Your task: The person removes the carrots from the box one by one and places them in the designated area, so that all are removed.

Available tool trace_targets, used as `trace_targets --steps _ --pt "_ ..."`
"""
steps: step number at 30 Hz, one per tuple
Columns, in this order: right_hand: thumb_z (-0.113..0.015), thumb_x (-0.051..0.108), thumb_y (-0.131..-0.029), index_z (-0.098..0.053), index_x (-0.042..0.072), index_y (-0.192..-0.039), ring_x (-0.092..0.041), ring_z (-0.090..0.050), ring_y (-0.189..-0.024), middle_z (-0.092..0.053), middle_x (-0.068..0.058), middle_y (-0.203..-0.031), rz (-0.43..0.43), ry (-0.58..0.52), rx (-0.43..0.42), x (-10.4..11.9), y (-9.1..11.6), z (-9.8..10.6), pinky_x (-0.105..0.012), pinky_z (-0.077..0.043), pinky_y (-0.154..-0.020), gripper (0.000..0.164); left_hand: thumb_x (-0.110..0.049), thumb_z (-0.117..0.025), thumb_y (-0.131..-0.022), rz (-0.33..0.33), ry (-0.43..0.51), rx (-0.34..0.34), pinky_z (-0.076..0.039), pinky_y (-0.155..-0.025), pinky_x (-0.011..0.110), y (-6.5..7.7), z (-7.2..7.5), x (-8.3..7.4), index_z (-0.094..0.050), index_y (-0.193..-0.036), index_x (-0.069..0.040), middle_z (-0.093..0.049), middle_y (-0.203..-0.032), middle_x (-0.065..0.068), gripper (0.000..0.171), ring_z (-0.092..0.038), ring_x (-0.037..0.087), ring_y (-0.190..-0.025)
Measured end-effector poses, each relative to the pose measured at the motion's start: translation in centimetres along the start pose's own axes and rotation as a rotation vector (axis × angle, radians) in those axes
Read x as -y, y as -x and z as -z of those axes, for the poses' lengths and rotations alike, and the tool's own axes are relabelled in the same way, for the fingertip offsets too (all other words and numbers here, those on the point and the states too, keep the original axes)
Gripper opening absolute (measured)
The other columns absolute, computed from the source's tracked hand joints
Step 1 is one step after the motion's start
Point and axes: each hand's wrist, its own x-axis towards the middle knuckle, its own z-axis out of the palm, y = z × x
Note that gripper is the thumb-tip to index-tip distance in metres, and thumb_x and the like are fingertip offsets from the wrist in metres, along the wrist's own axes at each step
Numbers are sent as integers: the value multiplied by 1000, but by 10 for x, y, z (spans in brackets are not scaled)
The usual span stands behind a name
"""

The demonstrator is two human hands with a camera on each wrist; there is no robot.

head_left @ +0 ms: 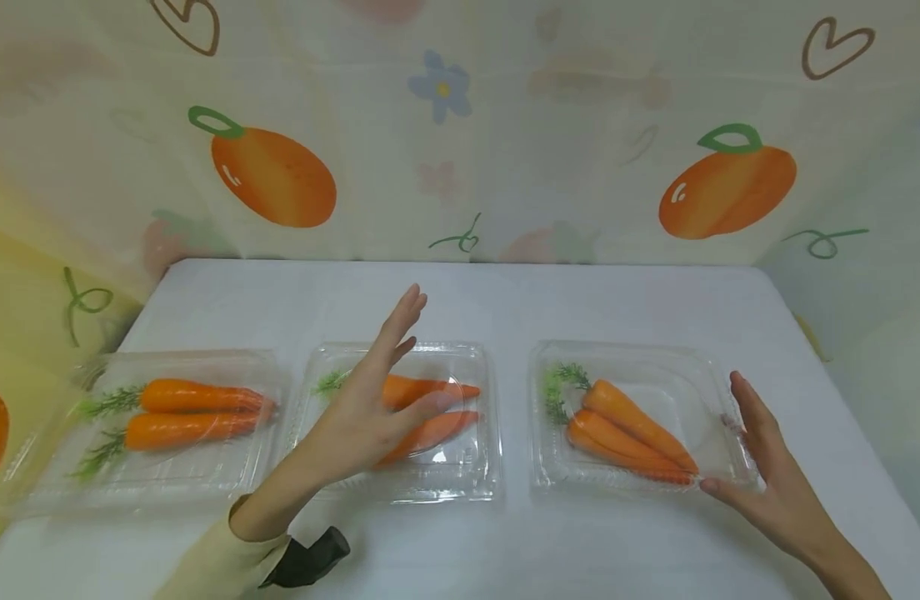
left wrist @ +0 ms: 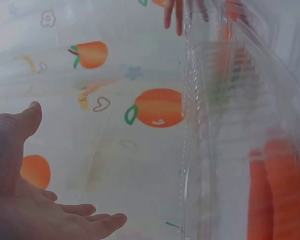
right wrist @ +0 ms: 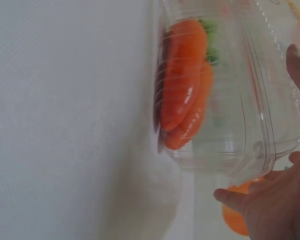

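My left hand (head_left: 362,421) hovers over the middle clear plastic clamshell box (head_left: 492,454), its fingers straight and its thumb apart. Two orange carrots (head_left: 433,433) lie in that box, partly hidden by the hand. Around the right end of another clear clamshell box (head_left: 692,375) stands my right hand (head_left: 782,492), fingers spread, with thumb and fingertips right at its edge. Carrots (head_left: 640,425) with feathery green tops lie slanted inside. The right wrist view shows the same box (right wrist: 230,125) beside the right hand (right wrist: 280,200), its fingers extended along the corner.
A third clear box (head_left: 220,479) with two carrots (head_left: 186,429) lies at the left of the white table (head_left: 625,550). Behind the table hangs a cloth (head_left: 505,167) printed with fruit, flowers and hearts. A black wrist piece (head_left: 310,562) sits by the left sleeve (head_left: 220,558).
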Motion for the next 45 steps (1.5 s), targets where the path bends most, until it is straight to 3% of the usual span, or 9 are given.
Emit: trace_targets --steps 7,14,18,21,27,36,38,45 --pt "-79 -25 -54 -7 0 -156 -15 -7 -150 -5 -18 -163 74 -61 6 -5 3 -4 -10 -27 -108 127 -31 -75 -87 15 -29 -10 -36 -108 57 -2 -15 0 -7 -157 -38 -17 -161 -12 98 -34 34 -141" --pt "-84 -21 -50 -7 2 -157 -14 -9 -149 -6 -18 -163 62 -15 2 -6 5 -8 -9 -27 -107 133 -35 -77 -85 48 -12 -5 -35 -110 51 -2 -31 0 -5 -157 -36 -14 -161 -12 103 -27 27 -145" --pt "-85 -19 -52 -7 5 -157 -10 -10 -149 -5 -16 -163 30 -1 -1 -5 6 -9 -7 -25 -107 133 -37 -78 -83 60 -26 -12 -46 -103 41 -2 -41 0 -5 -158 -34 -15 -162 -9 104 -52 14 -128" --pt "-86 -16 -54 -7 7 -158 -7 -11 -148 -5 -14 -164 7 9 -6 -6 7 -10 -5 -22 -107 132 -36 -78 -83 67 2 2 -53 -93 36 -2 -47 -1 -5 -157 -37 -15 -161 -10 103 -62 15 -111" --pt "-88 -12 -54 -6 14 -159 4 -17 -142 -6 -8 -164 -64 28 -7 -4 11 -11 -3 -17 -106 136 -33 -78 -84 89 102 32 -51 -96 38 0 -57 -4 -9 -156 -39 -14 -160 -13 99 -53 25 -123" --pt "-89 -12 -52 -4 14 -159 2 -7 -145 -4 -6 -165 -70 31 9 -6 11 -9 -2 -14 -107 139 -42 -77 -83 64 1 40 -46 -103 45 -1 -72 -5 -6 -156 -38 -15 -161 -10 102 -27 17 -144" --pt "-89 -11 -53 -4 16 -159 4 -7 -145 -3 -5 -165 -83 30 14 -6 11 -9 -1 -13 -106 139 -43 -77 -83 63 -9 42 -40 -108 45 -2 -75 -6 -5 -157 -37 -14 -161 -11 103 -21 14 -146" --pt "-89 -8 -54 -2 19 -159 7 -4 -143 0 -1 -165 -121 42 28 -5 13 -8 1 -10 -102 139 -48 -75 -83 112 -36 86 -26 -116 46 0 -89 -9 3 -155 -42 -10 -162 -12 106 -19 14 -147"
